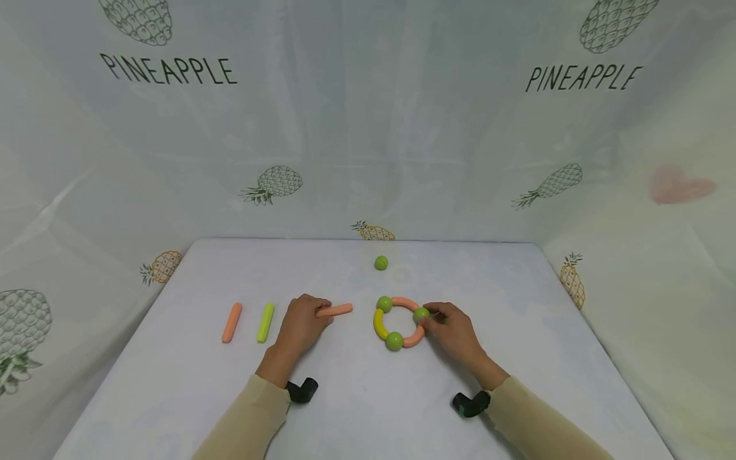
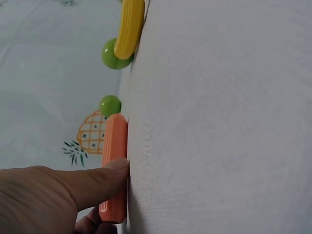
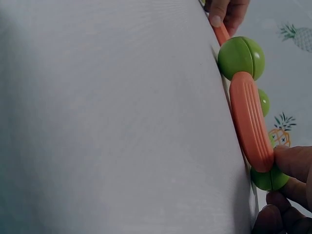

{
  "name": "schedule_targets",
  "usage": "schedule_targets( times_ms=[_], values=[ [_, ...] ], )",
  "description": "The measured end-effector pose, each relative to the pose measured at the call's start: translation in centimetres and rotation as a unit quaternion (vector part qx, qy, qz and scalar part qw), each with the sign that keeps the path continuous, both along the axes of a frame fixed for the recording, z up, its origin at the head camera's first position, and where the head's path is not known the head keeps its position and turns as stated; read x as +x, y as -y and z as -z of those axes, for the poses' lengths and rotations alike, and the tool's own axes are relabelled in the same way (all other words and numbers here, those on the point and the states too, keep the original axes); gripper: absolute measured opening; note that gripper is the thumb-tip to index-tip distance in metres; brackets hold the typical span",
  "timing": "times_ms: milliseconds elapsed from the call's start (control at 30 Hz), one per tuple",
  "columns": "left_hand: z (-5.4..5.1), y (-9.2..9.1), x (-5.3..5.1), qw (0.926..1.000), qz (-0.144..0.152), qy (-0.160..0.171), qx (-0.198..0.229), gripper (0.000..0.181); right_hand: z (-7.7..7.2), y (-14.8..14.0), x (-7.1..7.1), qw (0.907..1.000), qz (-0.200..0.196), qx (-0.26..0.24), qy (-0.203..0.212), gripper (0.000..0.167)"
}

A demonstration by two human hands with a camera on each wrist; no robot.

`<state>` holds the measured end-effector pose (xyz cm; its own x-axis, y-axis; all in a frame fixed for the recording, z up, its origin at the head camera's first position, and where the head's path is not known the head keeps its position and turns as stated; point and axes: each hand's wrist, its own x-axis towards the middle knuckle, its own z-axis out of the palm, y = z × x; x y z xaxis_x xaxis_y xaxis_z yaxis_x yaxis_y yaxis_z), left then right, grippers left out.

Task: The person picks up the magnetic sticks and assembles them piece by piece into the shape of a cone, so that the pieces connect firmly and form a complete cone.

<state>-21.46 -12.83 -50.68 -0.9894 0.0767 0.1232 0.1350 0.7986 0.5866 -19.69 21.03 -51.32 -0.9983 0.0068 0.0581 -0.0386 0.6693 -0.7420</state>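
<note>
A small ring lies on the white table, made of green balls joined by two curved orange pieces [image 1: 413,338] and a curved yellow piece [image 1: 379,324]. With thumb and fingers, my right hand [image 1: 454,332] pinches the green ball [image 1: 421,314] on the ring's right side. To the left of the ring, my left hand [image 1: 301,324] pinches a straight orange stick [image 1: 342,309], thumb across it in the left wrist view. That stick points toward the ring and stays apart from it. The ring's near green ball [image 3: 241,58] shows large in the right wrist view.
Left of my left hand lie a yellow-green stick [image 1: 266,322] and another orange stick [image 1: 232,322]. A loose green ball [image 1: 381,262] sits beyond the ring. A pineapple-printed cloth [image 1: 368,128] hangs behind the table's far edge.
</note>
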Motion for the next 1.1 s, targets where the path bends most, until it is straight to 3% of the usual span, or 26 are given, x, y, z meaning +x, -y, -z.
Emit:
schedule_targets(
  times_ms=[300,633,900,1100],
  values=[
    [0.4,0.4,-0.3,0.9996,-0.005,0.000,0.028,0.028,0.0,0.0,0.0,1.0000,-0.001,0.002,-0.002,0.038],
    [0.8,0.8,-0.8,0.9916,-0.036,0.016,0.123,0.032,0.1,0.0,-0.1,1.0000,-0.003,-0.002,0.007,0.039],
    [-0.4,-0.3,-0.5,0.9854,-0.031,0.014,0.167,0.034,-0.1,0.2,-0.1,0.9999,-0.009,-0.005,0.008,0.041],
    [-0.5,-1.3,-0.6,0.9845,-0.021,0.018,0.173,0.033,-0.2,0.4,-0.2,0.9999,-0.006,-0.006,0.007,0.039]
  ],
)
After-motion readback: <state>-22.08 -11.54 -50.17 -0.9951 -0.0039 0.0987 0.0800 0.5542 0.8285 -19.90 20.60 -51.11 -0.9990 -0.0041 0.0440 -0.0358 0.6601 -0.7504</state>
